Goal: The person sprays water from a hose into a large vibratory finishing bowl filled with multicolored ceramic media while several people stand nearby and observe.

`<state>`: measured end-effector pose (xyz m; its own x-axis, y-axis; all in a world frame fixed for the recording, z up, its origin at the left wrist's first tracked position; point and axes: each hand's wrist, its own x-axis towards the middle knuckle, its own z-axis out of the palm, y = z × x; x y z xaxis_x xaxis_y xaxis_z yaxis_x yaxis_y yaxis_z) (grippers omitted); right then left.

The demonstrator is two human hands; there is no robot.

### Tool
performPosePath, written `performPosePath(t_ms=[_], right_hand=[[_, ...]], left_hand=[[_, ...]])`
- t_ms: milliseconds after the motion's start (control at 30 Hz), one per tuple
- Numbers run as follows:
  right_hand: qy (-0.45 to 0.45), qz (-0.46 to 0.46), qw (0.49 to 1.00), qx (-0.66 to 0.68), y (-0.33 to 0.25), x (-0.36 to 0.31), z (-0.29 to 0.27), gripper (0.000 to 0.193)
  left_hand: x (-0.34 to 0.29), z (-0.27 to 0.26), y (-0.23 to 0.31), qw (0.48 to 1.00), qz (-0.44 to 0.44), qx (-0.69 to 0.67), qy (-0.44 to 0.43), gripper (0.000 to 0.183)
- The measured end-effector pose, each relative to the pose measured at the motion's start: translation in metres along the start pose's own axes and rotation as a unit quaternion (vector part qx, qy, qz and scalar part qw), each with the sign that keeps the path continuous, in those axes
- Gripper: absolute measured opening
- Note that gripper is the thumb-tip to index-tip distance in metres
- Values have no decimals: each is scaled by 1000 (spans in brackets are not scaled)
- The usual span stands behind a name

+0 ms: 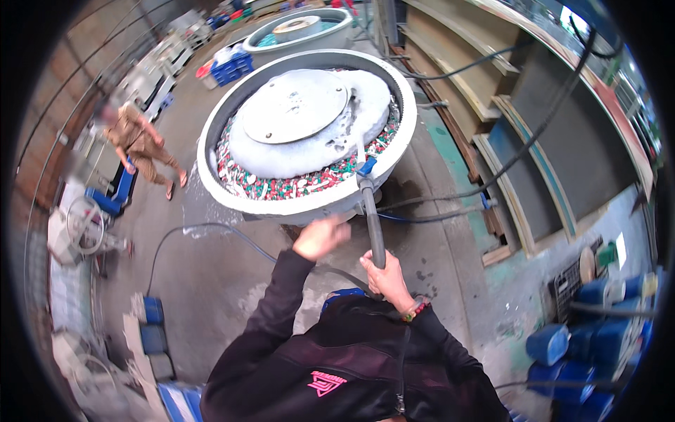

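Observation:
My right hand [389, 278] is wrapped around a dark grey hose [376, 232]. A valve with a blue handle [366, 166] sits near the hose's far end, above the rim of a large round white tub [208, 158]; a pale stream seems to run from it into the tub. My left hand [322, 238] hovers just short of the tub's near side, its fingers smeared by motion. Small red, green and white pieces [302, 188] fill the ring inside the tub, around a foamy white dome [274, 160] topped by a bolted round plate [295, 105].
A second round tub [343, 27] stands behind, beside blue crates [232, 69]. On the left a person [140, 137] in brown clothes is on the floor. Wooden-edged bins [534, 155] line the right, above blue containers [547, 344]. A thin hose [165, 243] crosses the floor.

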<state>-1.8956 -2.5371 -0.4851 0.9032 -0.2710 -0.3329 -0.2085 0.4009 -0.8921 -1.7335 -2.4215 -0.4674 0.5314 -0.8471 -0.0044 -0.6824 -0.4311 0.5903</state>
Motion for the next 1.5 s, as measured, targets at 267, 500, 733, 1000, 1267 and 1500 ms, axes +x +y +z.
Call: performPosePath(t_ms=[267,500,733,1000,1267,1500], right_hand=[[-130,15,991,-8,-52,15,-96,20],[-272,52,961,-12,-71,50,-142,58],[-143,50,983,100,-100,166,-142,93],[-139,216,953,158,-109,246,-124,35],[-140,140,961,196,-148,256,-110,21],[-153,150,957,196,-130,295,-136,20]], left_hand=[[2,160,131,923,-129,-359,-47,48],[17,199,166,862,-231,-431,130,26],[20,224,175,865,-185,-453,113,29],[42,161,165,946,-216,-238,-48,40],[45,138,142,933,-227,-267,86,37],[62,139,136,915,-220,-317,120,46]])
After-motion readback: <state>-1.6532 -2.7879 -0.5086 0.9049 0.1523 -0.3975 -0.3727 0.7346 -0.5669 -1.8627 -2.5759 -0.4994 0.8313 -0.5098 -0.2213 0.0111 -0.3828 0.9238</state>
